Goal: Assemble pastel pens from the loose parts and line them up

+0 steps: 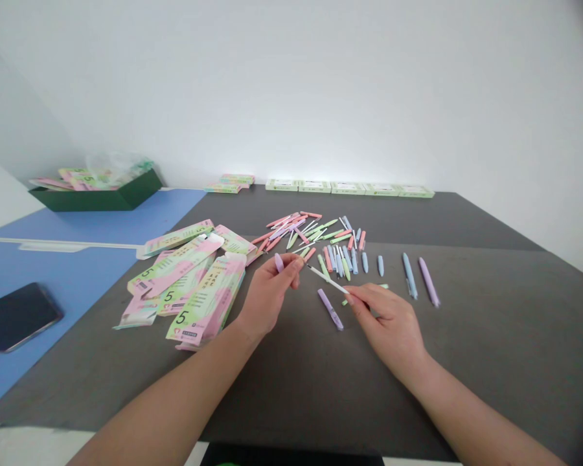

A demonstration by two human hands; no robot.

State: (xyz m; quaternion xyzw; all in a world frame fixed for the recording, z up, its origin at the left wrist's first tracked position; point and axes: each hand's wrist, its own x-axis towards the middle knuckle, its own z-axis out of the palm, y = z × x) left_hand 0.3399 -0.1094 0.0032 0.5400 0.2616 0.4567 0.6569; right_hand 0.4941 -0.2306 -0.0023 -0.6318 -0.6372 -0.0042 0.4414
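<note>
My left hand (267, 301) pinches a short lilac pen barrel (278, 262) between thumb and fingers. My right hand (386, 323) grips the end of a thin white pen refill (328, 279), whose tip points toward my left fingers without clearly touching them. Just below the refill lies an assembled lilac pen (330, 309), close to my right fingertips. Beyond both hands spreads a loose heap of pink, green, blue and lilac pen parts (311, 236). To the right lie a blue pen (409, 276) and a lilac pen (429, 282).
Pink-and-green pen boxes (184, 285) lie piled left of my hands on the dark grey table (490, 336). Several closed boxes (347, 188) line the back edge. A phone (19, 317) rests on a blue desk (53, 278), and a green tray (94, 197) holds more boxes.
</note>
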